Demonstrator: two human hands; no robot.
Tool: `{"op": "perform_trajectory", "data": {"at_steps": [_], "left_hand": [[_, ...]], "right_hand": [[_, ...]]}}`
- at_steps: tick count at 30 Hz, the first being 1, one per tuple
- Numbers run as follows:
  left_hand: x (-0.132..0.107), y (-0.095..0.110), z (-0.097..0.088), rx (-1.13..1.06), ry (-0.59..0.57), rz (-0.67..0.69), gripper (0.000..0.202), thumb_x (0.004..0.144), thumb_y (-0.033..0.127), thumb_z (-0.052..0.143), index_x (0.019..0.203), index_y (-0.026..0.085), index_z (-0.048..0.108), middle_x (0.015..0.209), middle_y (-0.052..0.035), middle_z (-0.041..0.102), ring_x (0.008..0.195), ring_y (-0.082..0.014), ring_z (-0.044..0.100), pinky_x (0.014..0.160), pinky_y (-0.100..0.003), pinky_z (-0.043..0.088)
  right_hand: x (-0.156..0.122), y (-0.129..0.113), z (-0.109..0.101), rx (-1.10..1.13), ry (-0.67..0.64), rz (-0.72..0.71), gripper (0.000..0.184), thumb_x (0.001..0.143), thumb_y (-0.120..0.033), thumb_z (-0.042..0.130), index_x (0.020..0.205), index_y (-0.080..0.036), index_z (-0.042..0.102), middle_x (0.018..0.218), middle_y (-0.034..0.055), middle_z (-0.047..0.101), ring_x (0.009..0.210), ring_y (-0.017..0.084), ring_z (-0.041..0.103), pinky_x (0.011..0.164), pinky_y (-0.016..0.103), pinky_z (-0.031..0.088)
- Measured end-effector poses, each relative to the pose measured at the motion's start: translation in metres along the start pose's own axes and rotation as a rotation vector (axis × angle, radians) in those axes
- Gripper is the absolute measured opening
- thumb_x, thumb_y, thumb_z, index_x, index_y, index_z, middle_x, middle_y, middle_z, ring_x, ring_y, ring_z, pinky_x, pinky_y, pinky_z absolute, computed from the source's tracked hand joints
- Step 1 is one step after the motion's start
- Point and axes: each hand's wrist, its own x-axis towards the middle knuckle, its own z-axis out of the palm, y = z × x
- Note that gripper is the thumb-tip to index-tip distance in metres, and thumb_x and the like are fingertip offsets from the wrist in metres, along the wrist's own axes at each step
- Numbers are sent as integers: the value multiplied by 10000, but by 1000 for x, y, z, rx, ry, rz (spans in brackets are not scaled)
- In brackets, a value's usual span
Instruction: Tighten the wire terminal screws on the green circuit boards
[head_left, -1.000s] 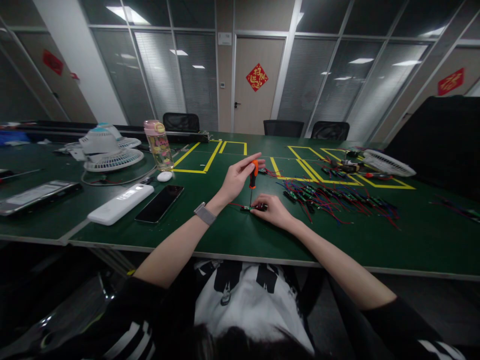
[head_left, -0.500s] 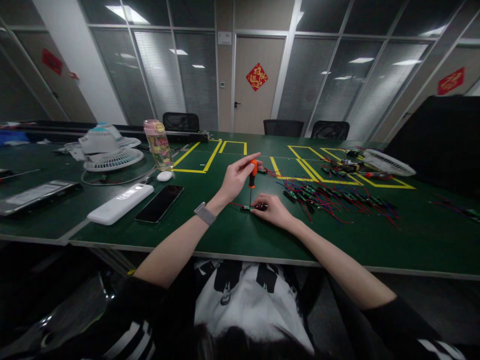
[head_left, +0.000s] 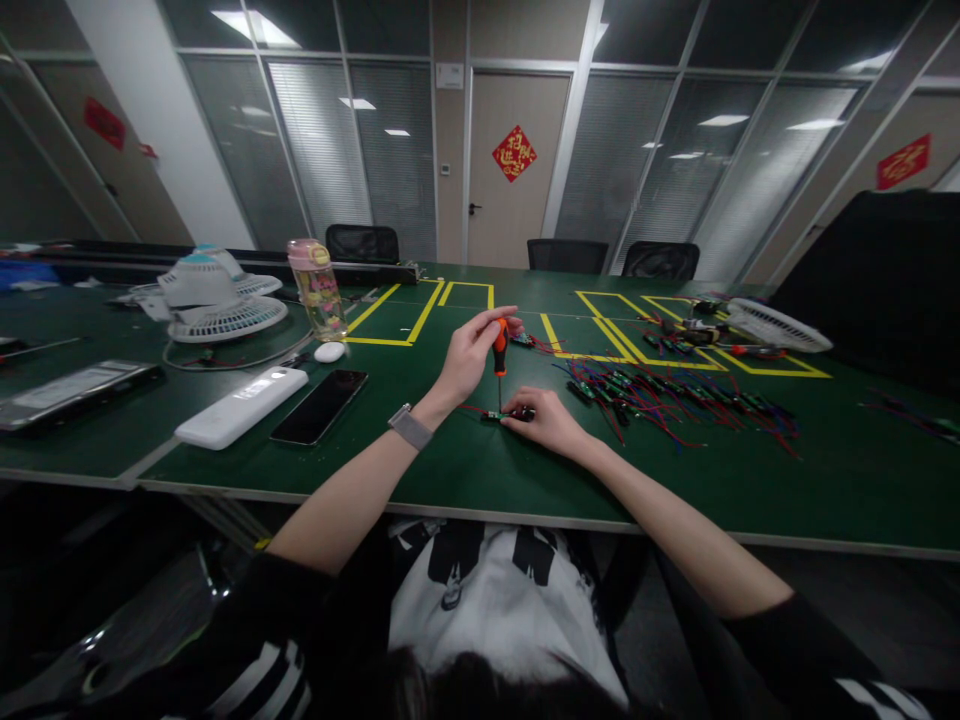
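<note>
My left hand is closed around the orange-and-black handle of a screwdriver. The screwdriver stands almost upright, its thin shaft pointing down at a small green circuit board on the table. Whether the tip touches the board or sits in a screw is too small to tell. My right hand rests on the table and pinches the board's right end, partly covering it. A red wire runs off to the left of the board.
A heap of wired circuit boards lies to the right on the green table. Left are a phone, a white power bank, a bottle and white fan parts. Another fan part lies far right.
The screwdriver's handle has shifted slightly left and become more upright, with the left hand's fingers moving a little around it. My right hand and the board stay put.
</note>
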Motion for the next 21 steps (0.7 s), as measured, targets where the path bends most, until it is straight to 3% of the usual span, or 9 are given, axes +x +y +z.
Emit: {"op": "perform_trajectory", "data": {"at_steps": [3, 6, 10, 13, 18, 21], "left_hand": [[-3, 5, 1, 169, 47, 39, 198, 848, 270, 600, 1020, 206, 673, 1001, -51, 675, 877, -146, 622, 806, -284, 480], [-3, 6, 0, 273, 66, 71, 177, 815, 294, 644, 967, 216, 692, 1013, -45, 648, 907, -147, 593, 814, -273, 470], [0, 1, -2, 149, 5, 73, 270, 914, 244, 438, 1054, 207, 666, 1148, -56, 635, 1063, -175, 592, 940, -329, 443], [1, 0, -2, -4, -37, 24, 317, 925, 217, 391, 1143, 185, 619, 1181, -81, 643, 1039, -190, 636, 923, -356, 467], [-2, 4, 0, 130, 32, 25, 249, 833, 277, 616, 1060, 184, 657, 990, -60, 693, 840, -144, 645, 797, -291, 501], [-1, 3, -1, 250, 74, 51, 245, 770, 287, 696, 994, 191, 686, 1019, -56, 670, 882, -147, 613, 798, -277, 490]], "right_hand": [[0, 0, 0, 1, 3, 1, 60, 763, -162, 679, 812, -149, 710, 787, 38, 644, 679, 133, 593, 645, 244, 459], [1, 0, 0, -2, 3, -6, 61, 764, -162, 678, 813, -146, 711, 786, 38, 642, 680, 133, 592, 644, 242, 458], [1, 0, 0, -9, 0, -10, 63, 765, -159, 675, 815, -142, 709, 783, 40, 643, 678, 130, 591, 644, 239, 455], [1, 0, 1, -7, 7, -5, 60, 763, -160, 675, 811, -149, 709, 775, 34, 641, 675, 128, 589, 636, 235, 455], [0, 0, 1, 3, 8, 6, 58, 756, -159, 683, 805, -145, 709, 777, 35, 638, 674, 130, 590, 645, 242, 459], [0, 0, 1, 6, 4, 8, 56, 759, -165, 681, 806, -148, 707, 778, 34, 638, 672, 130, 587, 641, 240, 459]]}}
